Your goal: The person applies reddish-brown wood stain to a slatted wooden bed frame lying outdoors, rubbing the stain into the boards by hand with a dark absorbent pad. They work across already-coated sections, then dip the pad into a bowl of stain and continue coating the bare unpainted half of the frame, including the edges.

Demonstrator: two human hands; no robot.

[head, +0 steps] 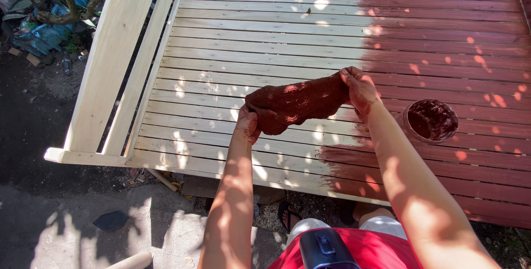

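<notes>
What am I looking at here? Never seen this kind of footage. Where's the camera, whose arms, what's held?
There is one picture, taken by a camera worn on a person's head and looking down, so the two bare arms reaching up from the bottom edge are that person's own. There is no machine.

The left hand and the right hand each pinch one end of a stain-soaked reddish-brown rag, stretching it between them above the boards.

Below is a slatted wooden platform. Its right part is already coated dark red-brown, its left part is bare pale wood, and the boundary runs roughly under the rag. A round container of the same dark stain stands on the coated boards beside the right forearm.

Dappled sunlight makes the bright spots. Dirt ground and some debris lie at the left.
</notes>
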